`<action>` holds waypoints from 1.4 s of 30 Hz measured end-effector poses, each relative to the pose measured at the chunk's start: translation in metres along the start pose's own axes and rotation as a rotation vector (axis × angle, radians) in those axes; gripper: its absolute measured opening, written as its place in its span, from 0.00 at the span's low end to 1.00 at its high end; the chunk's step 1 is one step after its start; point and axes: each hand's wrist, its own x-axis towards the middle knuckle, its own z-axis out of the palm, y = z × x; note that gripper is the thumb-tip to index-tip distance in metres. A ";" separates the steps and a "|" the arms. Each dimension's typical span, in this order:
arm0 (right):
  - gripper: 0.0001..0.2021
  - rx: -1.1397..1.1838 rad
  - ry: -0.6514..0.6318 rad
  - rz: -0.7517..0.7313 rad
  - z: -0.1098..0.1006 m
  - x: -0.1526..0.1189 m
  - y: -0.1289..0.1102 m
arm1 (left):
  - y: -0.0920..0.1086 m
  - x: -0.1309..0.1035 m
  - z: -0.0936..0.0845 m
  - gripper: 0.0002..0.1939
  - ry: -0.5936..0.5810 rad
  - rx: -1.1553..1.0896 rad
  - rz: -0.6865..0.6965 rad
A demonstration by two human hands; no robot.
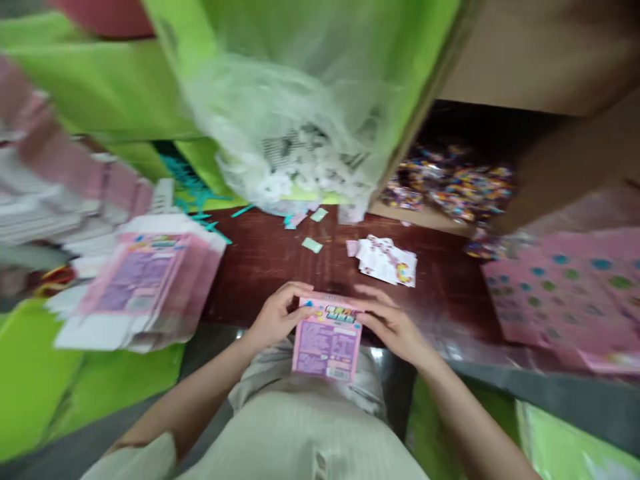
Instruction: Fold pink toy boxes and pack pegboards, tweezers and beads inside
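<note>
Left hand (280, 313) and right hand (393, 327) pinch pink box (327, 350) near upper corners, lower center; white cards (385, 260) on desk (260, 257), right of center.

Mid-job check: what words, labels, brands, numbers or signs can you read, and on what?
No text is clear enough to quote.
Pink-and-purple box in the left hand and right hand: title and small print, blurred.
Pink carton stack: print blurred.
Plastic bag: black marks there, unreadable.

Faint light glosses the dark red-brown tabletop (255, 267).
</note>
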 end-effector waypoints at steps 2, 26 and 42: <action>0.25 -0.131 0.012 -0.060 -0.007 0.042 0.009 | -0.012 -0.004 -0.020 0.16 0.254 0.005 -0.052; 0.19 -0.913 -0.173 -0.475 0.106 0.406 0.018 | -0.009 0.112 -0.071 0.22 0.321 1.011 -0.169; 0.08 -0.697 -0.540 0.307 0.050 0.269 0.022 | -0.005 0.144 -0.106 0.12 0.271 0.812 -0.485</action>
